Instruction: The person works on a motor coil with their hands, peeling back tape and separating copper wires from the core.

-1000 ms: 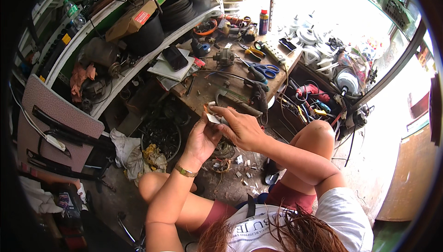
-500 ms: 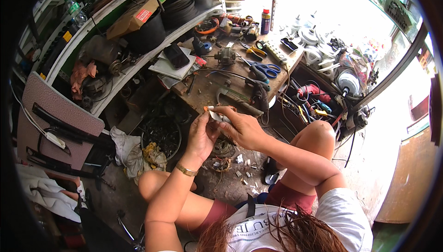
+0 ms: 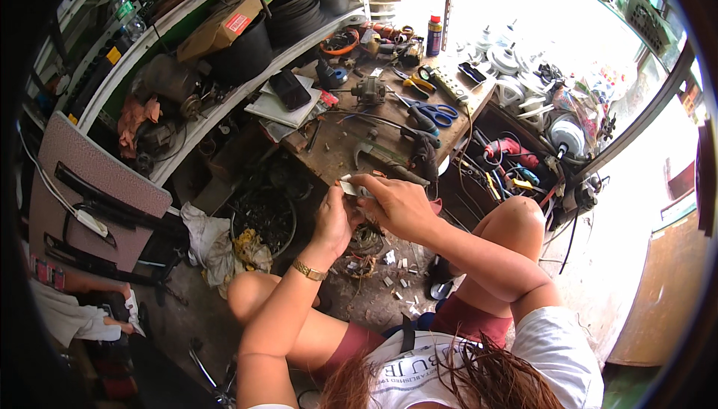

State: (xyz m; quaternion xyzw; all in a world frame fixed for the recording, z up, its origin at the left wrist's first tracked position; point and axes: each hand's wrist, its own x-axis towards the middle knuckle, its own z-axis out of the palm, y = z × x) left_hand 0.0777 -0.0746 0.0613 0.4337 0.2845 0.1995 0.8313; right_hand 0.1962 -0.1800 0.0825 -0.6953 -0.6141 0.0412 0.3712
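My left hand [image 3: 333, 222] and my right hand [image 3: 400, 205] meet in front of the near edge of the workbench, above my lap. Between their fingertips is a small whitish piece [image 3: 348, 186], thin and flat like a strip of paper or card. Both hands are closed on it, the left with its thumb and fingers curled up, the right from above. Something greyish shows under the right fingers, but the hand covers most of it. Just beyond the hands, a hacksaw [image 3: 389, 163] lies on the bench.
The wooden workbench [image 3: 336, 156] carries a small motor [image 3: 369, 90], blue-handled scissors [image 3: 436, 113], a phone [image 3: 289, 90] and a spray can [image 3: 434, 36]. A tool drawer [image 3: 508, 156] stands right. White scraps [image 3: 390, 258] litter the floor. A round bin [image 3: 263, 218] sits left, below shelves.
The whitish piece has turned between my fingers, and the orange bit that showed at its end is out of sight. My hands stay together. At the lower left, another person's limbs show more.
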